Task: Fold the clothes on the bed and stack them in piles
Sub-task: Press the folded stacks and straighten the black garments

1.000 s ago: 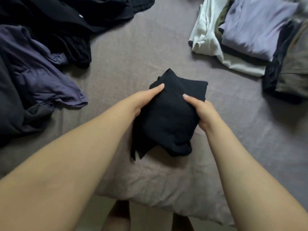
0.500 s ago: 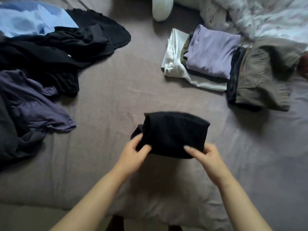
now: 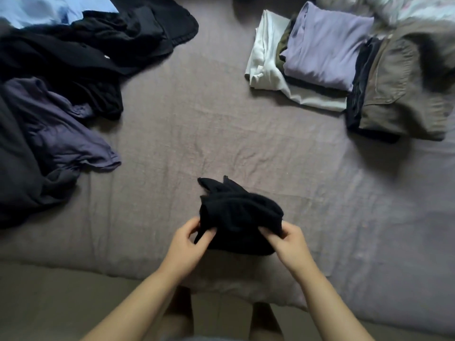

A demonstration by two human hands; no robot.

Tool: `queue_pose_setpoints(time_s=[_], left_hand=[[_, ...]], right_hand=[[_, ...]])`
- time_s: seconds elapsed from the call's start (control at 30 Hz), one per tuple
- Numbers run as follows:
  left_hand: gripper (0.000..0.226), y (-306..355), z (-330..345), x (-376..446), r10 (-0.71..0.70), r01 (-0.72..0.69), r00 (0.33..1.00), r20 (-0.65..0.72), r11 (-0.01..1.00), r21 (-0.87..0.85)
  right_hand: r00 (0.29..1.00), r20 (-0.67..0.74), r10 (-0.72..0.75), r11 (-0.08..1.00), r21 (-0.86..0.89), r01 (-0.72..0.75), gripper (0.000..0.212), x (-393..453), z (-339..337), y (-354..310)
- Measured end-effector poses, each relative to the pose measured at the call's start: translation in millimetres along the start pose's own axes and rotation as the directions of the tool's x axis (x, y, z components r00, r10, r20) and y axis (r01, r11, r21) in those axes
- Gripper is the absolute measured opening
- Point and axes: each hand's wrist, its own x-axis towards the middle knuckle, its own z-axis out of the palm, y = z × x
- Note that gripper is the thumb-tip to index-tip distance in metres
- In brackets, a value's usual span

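Black garment [image 3: 240,217] is a small folded bundle, near edge of the bed [image 3: 221,134], right in front of me, a loose corner poking out at its far side. My left hand [image 3: 187,244] pinches its near-left edge, thumb and fingers curled on the cloth; my right hand [image 3: 286,242] pinches the near-right edge the same way. So the bundle sits between both grips and mostly beyond them, near edge in my fingers; can't tell whether the rest lies on the bed or is lifted.

Step, as I judge it: last fold or tidy of this piece before stacking. Next move calls for tucking the stray corner, keeping both grips firm so it doesn't unfold, then carrying it to the folded piles [image 3: 327,45] far right, lilac top uppermost, khaki trousers [image 3: 398,89] beside. Unfolded heap [image 3: 73,57] far left, well apart, not yet done.
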Motion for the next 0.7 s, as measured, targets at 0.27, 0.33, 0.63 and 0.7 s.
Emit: queue_pose_setpoints(time_s=[0.27,0.33,0.63,0.7], left_hand=[[0.076,4.0,23.3,79.6,-0.42,0.395,0.868,-0.263,0.907,-0.145],[0.08,6.3,30.0,83.2,-0.444,0.401,0.885,-0.139,0.879,-0.257],[0.052,17.1,21.2,88.7,-0.434,0.532,0.835,0.339,0.795,-0.293],[0.055,16.3,21.7,83.1,-0.43,0.548,0.823,0.372,0.772,-0.322]], right_hand=[[0.844,-0.401,0.357,0.923,0.01,-0.386,0.065,60.5,17.1,28.9],[0.816,-0.424,0.392,0.907,0.031,-0.42,0.07,49.6,21.2,33.5],[0.992,-0.007,0.126,0.992,0.016,-0.125,0.025,32.7,12.6,21.9],[0.987,-0.104,0.122,0.992,-0.029,-0.125,0.032,36.7,15.8,29.6]])
